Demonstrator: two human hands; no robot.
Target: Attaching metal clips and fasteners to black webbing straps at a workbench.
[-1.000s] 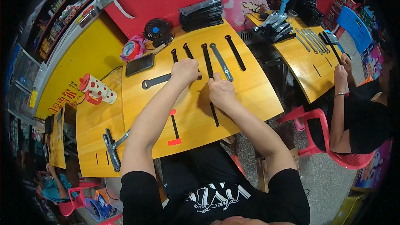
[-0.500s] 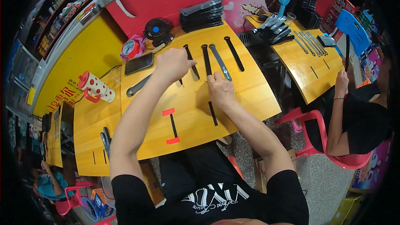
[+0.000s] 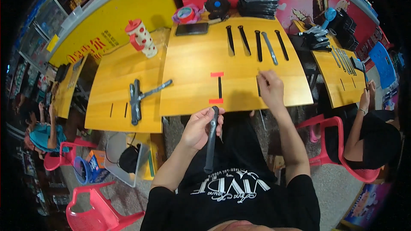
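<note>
My left hand (image 3: pixel 200 129) is closed around the upper end of a dark grey strap (image 3: pixel 210 145), which hangs down in front of my shirt, off the table's near edge. My right hand (image 3: pixel 272 90) hovers low over the table's right part, fingers loosely bent, nothing visible in them. Just beside its fingers is a thin black strip (image 3: pixel 258 89) on the tabletop. Left of it, another black strip (image 3: pixel 220 87) runs between two pieces of red tape (image 3: pixel 216 74). Beyond my right hand, several black straps (image 3: pixel 259 47) and a grey one (image 3: pixel 270 48) lie in a row.
At the table's back are a phone (image 3: pixel 192 28), a tape roll (image 3: pixel 185 15), a black fan (image 3: pixel 217 5) and stacked dark packs (image 3: pixel 257 6). Leftward stand a dotted tumbler (image 3: pixel 142 38) and a strap pile (image 3: pixel 135 102). A person (image 3: pixel 369 130) sits on the right.
My view has shifted left. My left hand has come back from the strap row to the near edge, now holding a strap. The grey strap below the phone is gone from there.
</note>
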